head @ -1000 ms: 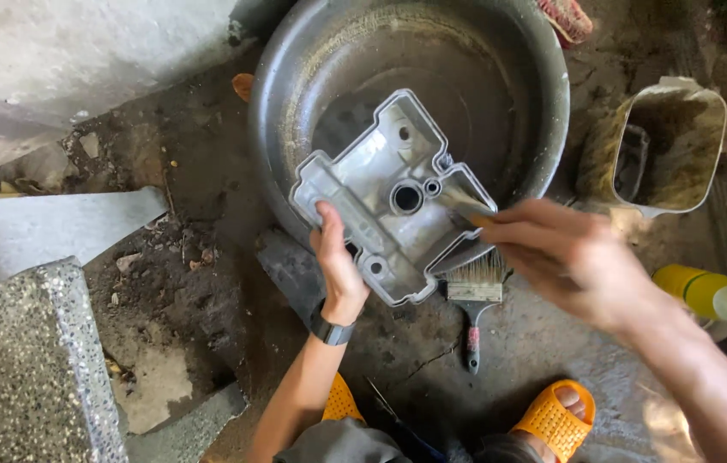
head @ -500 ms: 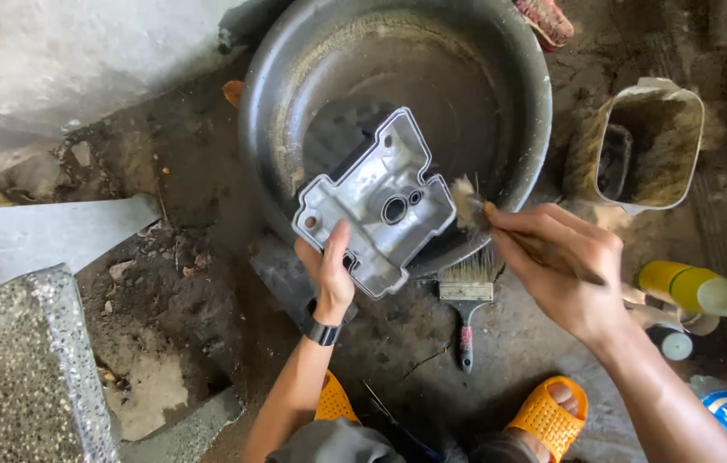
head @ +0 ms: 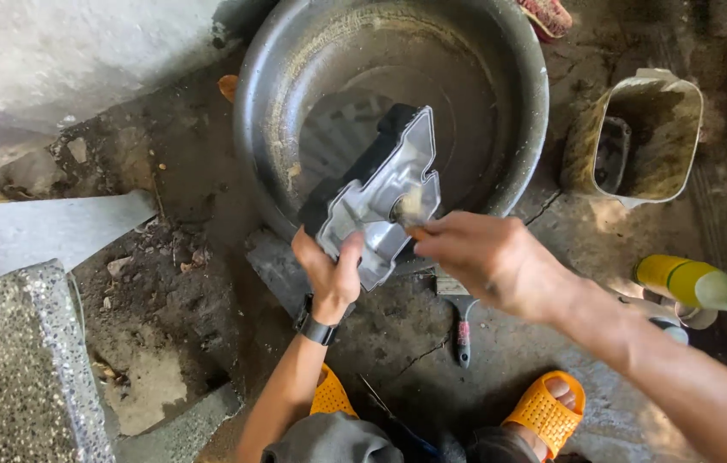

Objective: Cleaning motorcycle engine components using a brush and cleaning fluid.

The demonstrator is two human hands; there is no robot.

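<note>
Two hands work one part over the big metal basin (head: 501, 184). The left hand (head: 333, 273) grips the lower edge of the cast metal cover (head: 381, 201), which half a second ago lay flatter with its outer face up; now it is tipped on edge, its hollow ribbed inside turned toward the camera. The right hand (head: 488, 257) is closed on a small brush (head: 411, 208), bristles now inside the hollow (so the scrubbing seems to have passed to the inner side). The brush handle is hidden in the fist. A second brush (head: 463, 324) on the ground is partly covered, and the dirty tub (head: 638, 137) holds something unclear.
</note>
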